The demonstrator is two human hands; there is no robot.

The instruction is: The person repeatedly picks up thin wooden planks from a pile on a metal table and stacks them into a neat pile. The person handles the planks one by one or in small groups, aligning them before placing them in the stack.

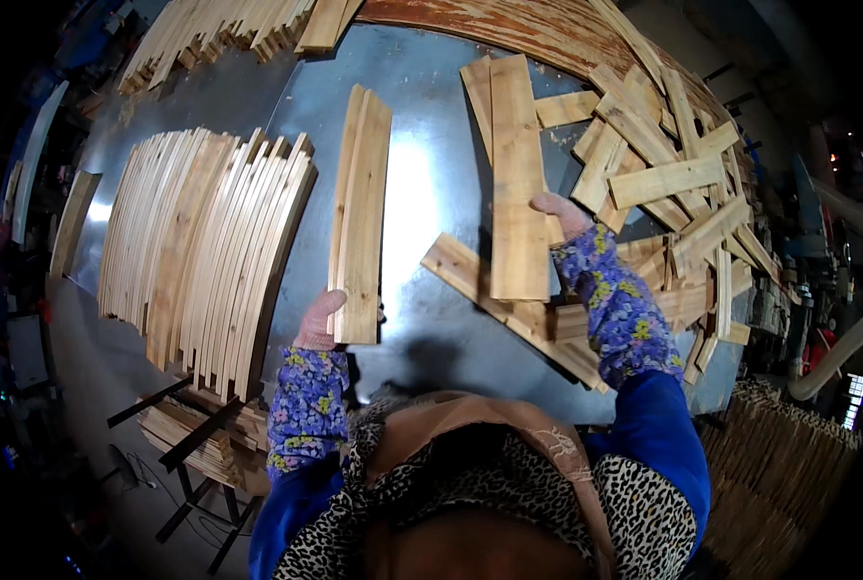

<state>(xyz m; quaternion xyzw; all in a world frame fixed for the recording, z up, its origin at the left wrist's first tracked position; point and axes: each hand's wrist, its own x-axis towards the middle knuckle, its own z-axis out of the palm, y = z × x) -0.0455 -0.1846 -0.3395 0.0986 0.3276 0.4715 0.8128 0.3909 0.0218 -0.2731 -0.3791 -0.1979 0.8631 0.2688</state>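
My left hand (319, 319), in a pinkish glove, is closed round the near end of some wooden boards (362, 222). They stand out lengthwise over the metal table (420, 126), at least two pressed together. My right hand (563, 215), gloved alike, grips the right edge of a wide wooden plank (519, 174). Its thumb lies on the plank's face, while the other fingers are hidden. Behind that plank, another board (478, 101) shows at its far left. A slanting board (489, 290) lies under the plank's near end.
A row of boards on edge (209, 251) stands at the left. Jumbled loose boards (668, 184) cover the table's right side. Further stacked strips (223, 29) lie at the far left, near a worn reddish wooden sheet (489, 24). Below the table's left side is a black metal frame (199, 435).
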